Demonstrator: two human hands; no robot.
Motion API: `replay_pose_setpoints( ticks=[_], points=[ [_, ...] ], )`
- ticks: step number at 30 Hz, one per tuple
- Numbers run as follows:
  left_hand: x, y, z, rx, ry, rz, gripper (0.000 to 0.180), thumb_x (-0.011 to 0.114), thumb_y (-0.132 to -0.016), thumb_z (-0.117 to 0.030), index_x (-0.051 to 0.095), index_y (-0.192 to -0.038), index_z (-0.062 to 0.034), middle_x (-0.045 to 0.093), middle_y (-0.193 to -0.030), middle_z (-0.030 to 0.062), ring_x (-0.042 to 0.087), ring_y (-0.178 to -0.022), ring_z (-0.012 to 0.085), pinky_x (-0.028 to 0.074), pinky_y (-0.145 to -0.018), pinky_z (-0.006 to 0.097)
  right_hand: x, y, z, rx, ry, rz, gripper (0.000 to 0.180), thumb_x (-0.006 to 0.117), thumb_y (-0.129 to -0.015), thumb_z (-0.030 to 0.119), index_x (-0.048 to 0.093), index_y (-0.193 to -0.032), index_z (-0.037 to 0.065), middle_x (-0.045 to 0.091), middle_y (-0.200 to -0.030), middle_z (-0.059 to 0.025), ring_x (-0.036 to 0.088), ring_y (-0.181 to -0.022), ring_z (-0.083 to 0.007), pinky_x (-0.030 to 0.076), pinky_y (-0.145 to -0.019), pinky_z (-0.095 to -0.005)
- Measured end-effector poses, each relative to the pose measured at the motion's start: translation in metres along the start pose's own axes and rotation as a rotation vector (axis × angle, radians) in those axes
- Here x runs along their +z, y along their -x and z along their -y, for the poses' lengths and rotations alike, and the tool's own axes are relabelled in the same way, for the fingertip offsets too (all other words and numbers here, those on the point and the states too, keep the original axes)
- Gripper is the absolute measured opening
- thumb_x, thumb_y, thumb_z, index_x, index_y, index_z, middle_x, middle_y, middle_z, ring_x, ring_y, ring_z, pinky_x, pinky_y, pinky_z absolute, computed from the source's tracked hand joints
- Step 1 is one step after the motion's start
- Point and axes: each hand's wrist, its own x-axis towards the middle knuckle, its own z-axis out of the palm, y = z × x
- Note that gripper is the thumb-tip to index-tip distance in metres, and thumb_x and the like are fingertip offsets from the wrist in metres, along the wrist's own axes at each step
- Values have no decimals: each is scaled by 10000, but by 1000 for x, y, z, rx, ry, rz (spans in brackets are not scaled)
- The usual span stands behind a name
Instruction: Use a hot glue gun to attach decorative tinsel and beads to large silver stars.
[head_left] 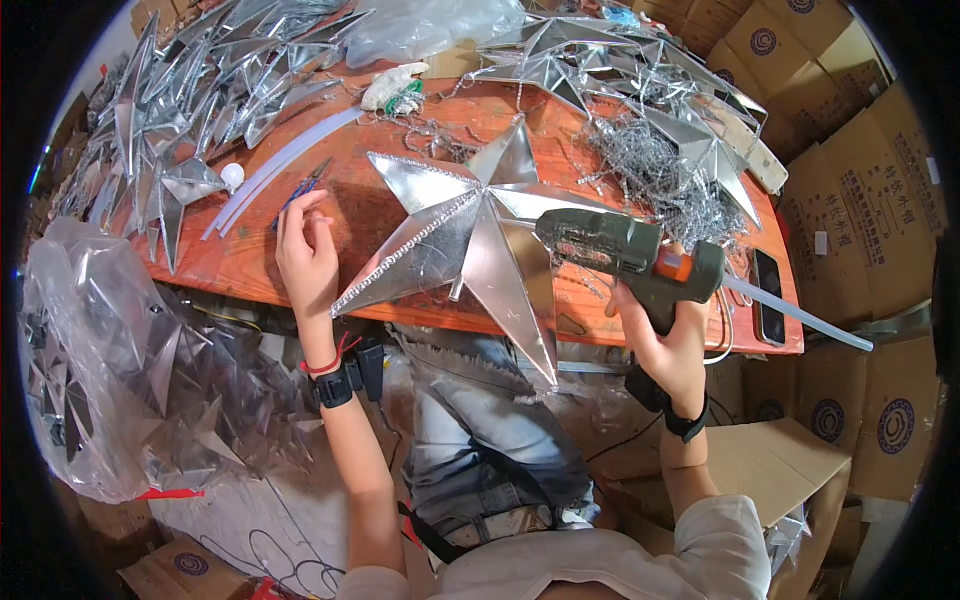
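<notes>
A large silver five-pointed star [430,240] lies at the table's front edge, one point jutting past it. Silver tinsel trim runs along the ridge of its lower-left arm. My right hand [665,335] grips a dark green hot glue gun [600,240], whose nozzle is over the star's right side. From the gun's back sticks a long clear glue stick [800,312]. My left hand [308,250] is just left of the star, fingers loosely curled and apart, with nothing seen in it. Beside it lies a pair of blue-handled scissors [302,192], partly hidden by the fingers.
Silver stars [180,110] pile up at the left, more stars [560,60] at the back right. Loose tinsel [650,160] lies right of centre. Spare glue sticks [280,165], a phone [768,297] and the orange-red table [350,215] show. Cardboard boxes [850,200] stand right; bagged stars [90,370] left.
</notes>
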Motion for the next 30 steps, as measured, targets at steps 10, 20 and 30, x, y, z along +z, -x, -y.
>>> replay_pose_setpoints(
  ticks=[10, 20, 30],
  points=[
    [-1, 0, -2, -4, -3, 1, 206, 447, -861, -9, 579, -1018, -29, 572, -942, 89, 600, -753, 151, 462, -659, 262, -3, 7, -1, -21, -12, -16, 146, 652, -770, 76, 592, -874, -6, 596, -661, -66, 519, -497, -138, 390, -472, -257],
    [-2, 0, 4, 18, -49, 24, 207, 439, -878, -20, 576, -1032, -31, 587, -967, 78, 610, -774, 138, 464, -677, 258, -10, 19, -5, 65, 8, -11, 219, 703, -732, 126, 569, -862, 13, 587, -731, -100, 551, -618, -236, 420, -587, -330],
    [-3, 0, -2, -15, -47, 38, 204, 436, -895, -41, 572, -1046, -31, 590, -982, 71, 617, -794, 133, 464, -704, 255, -15, 30, 3, 167, -52, -63, 238, 691, -718, 74, 556, -903, 10, 587, -807, -97, 549, -724, -212, 417, -667, -322]
  ],
)
